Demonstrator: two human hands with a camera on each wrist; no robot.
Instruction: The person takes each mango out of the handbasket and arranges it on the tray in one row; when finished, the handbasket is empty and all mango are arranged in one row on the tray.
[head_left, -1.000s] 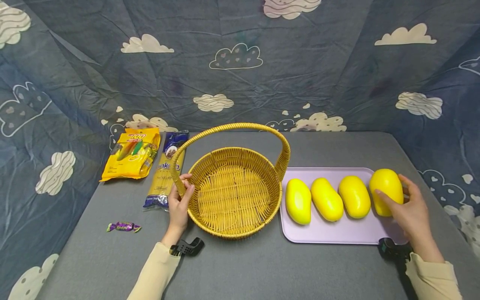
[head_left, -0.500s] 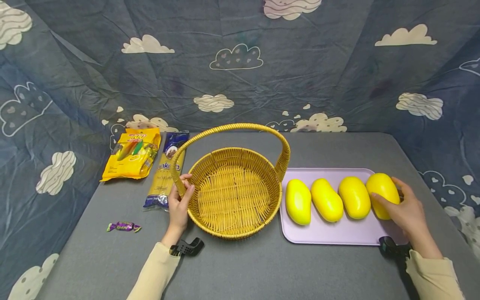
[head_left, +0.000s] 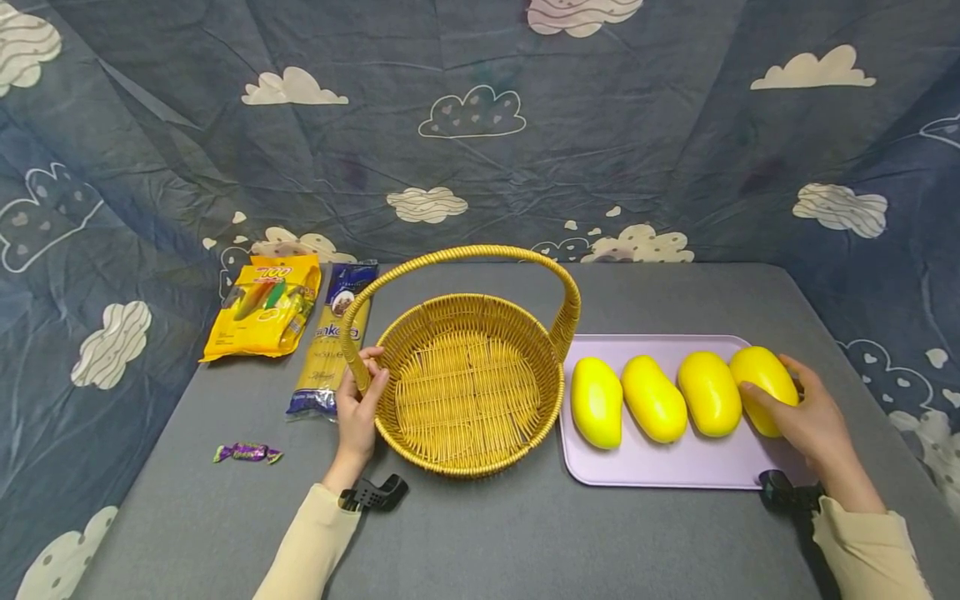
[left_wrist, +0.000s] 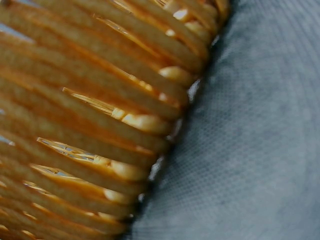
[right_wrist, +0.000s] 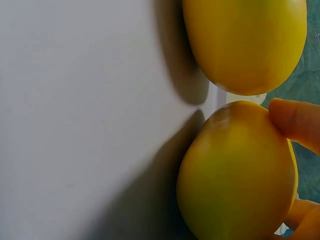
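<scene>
My left hand (head_left: 358, 412) grips the side of a round golden wicker basket (head_left: 467, 471) near the foot of its tall handle, the thumb on the rim. Nothing lies inside the basket. In the left wrist view only its woven wall (left_wrist: 85, 105) shows, close up. At the right, my right hand (head_left: 813, 421) holds the rightmost yellow mango (head_left: 767, 385) between thumb and fingers, low over or on a lilac tray (head_left: 660, 475). Beside it a second mango (head_left: 708, 393) stands in a row with others. The right wrist view shows the held mango (right_wrist: 235, 172) and fingertips (right_wrist: 297, 120) against it.
A yellow candy bag (head_left: 262, 312) and a spaghetti pack (head_left: 326, 358) lie left of the basket. Nearer the front is a purple wrapped candy (head_left: 247, 452). The grey table (head_left: 525, 550) ends at a cloud-printed cloth (head_left: 480, 183) behind.
My right hand has moved the rightmost mango a little left and down, closer to its neighbour on the tray. The left hand and basket have stayed in place.
</scene>
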